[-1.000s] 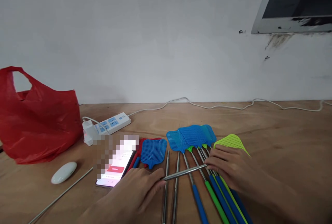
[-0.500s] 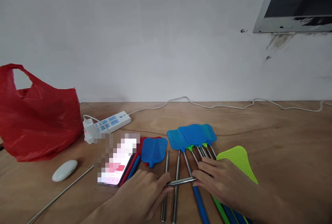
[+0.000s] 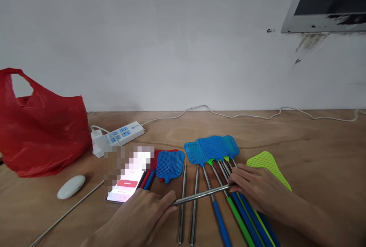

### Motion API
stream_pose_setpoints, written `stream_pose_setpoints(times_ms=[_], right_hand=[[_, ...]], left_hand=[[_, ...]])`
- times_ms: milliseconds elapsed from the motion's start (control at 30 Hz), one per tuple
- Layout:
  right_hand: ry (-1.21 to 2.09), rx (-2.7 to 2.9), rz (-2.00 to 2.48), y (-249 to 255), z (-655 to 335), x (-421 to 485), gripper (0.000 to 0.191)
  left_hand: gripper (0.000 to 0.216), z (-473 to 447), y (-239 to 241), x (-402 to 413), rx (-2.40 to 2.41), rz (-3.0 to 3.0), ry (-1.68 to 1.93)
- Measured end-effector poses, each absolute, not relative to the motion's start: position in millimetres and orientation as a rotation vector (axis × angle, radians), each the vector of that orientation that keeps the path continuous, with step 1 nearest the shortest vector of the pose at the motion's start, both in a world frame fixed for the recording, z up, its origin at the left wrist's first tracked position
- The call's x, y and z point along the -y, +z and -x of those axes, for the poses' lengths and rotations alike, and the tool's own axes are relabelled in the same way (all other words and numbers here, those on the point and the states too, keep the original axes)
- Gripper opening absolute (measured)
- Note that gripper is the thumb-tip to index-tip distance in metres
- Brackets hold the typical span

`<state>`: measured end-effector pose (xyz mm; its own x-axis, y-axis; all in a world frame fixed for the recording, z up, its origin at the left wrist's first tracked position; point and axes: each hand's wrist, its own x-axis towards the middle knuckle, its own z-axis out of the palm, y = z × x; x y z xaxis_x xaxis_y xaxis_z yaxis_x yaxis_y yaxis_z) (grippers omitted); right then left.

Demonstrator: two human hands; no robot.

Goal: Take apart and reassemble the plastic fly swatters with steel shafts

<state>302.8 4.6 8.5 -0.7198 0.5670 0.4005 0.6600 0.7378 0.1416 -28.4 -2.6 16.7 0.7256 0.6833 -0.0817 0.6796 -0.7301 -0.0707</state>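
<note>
Both my hands hold one telescopic steel rod [image 3: 201,194] crosswise just above the table. My left hand [image 3: 143,216] pinches its left end. My right hand [image 3: 253,186] grips its right end, fingers curled. Under the rod lie two bare steel rods [image 3: 188,205] and several fly swatters with blue and green handles [image 3: 228,216], their blue mesh heads [image 3: 210,148] fanned out behind. A lime-green swatter head [image 3: 267,165] pokes out behind my right hand. A separate blue swatter head [image 3: 169,166] lies left of the rods.
A lit phone [image 3: 127,184] lies by my left hand, over red and blue handles. A white oval device [image 3: 71,186], a thin steel rod [image 3: 65,213], a white power strip [image 3: 117,135] with cable, and a red plastic bag [image 3: 40,129] sit on the left of the wooden table [image 3: 314,151].
The rod between my hands shortened half a second ago and is now drawn out longer; my right hand moved back to the right, and the lime-green swatter shifted with it.
</note>
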Motion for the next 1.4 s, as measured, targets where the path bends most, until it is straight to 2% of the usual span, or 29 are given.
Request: stream_pose_setpoints(times_ms=[233, 467, 733, 867, 933, 1000, 1133, 1200, 1400], right_hand=[[-0.328, 2.606, 0.95, 8, -306, -9, 0.023], [-0.193, 2.526, 1.022, 3, -308, -8, 0.026], [-0.219, 2.494, 0.974, 1, -312, -1, 0.014], [-0.205, 2.347, 1.126, 10, -326, -3, 0.034], [-0.113, 2.111, 1.311, 14, -337, -7, 0.038], [0.117, 1.815, 1.53, 15, -349, -13, 0.041], [0.931, 1.381, 1.584, 7, -358, -18, 0.05], [1.17, 1.232, 1.483, 3, -354, -18, 0.047], [1.164, 1.113, 1.425, 2, -332, -14, 0.044]], left_hand=[[0.056, 26, 28, 5, 1.176, 2.928, 0.139], [0.043, 30, 27, -2, 1.392, 3.034, 0.118], [0.053, 47, 14, 2, 1.414, 3.053, 0.044], [0.055, 52, 15, 3, 1.466, 3.02, 0.038], [0.054, 55, 18, 3, 1.473, 3.007, 0.053], [0.052, 58, 20, 3, 1.469, 2.998, 0.065], [0.053, 60, 18, 2, 1.479, 2.964, 0.053], [0.054, 60, 14, 1, 1.466, 2.983, 0.077], [0.057, 56, 1, -2, 1.448, 3.017, 0.108]])
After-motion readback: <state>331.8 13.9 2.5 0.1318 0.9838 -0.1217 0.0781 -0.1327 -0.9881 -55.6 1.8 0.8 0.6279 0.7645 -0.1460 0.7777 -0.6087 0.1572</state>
